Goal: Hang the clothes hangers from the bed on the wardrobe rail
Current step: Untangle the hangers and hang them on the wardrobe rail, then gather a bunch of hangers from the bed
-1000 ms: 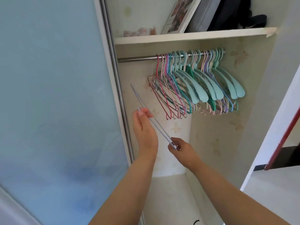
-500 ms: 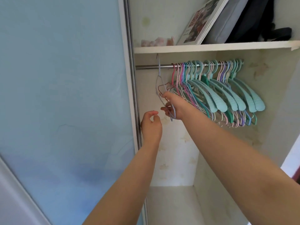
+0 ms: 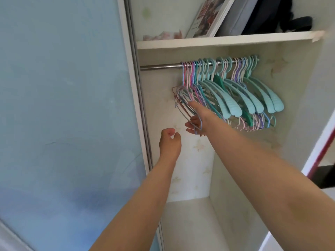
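Right hand (image 3: 196, 122) fingers curl round lower bar of lilac wire hanger (image 3: 181, 105), hook already over rail (image 3: 161, 66) at left end of hanger row (image 3: 235, 98). Left hand (image 3: 169, 142) loosely curled, holds nothing, hovers just below and left of right hand. Shelf (image 3: 217, 41) above rail; sliding door (image 3: 63, 105) at left.

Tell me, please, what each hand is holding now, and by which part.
The right hand grips the lilac wire hanger at its lower end, with its hook on the rail. The left hand holds nothing.
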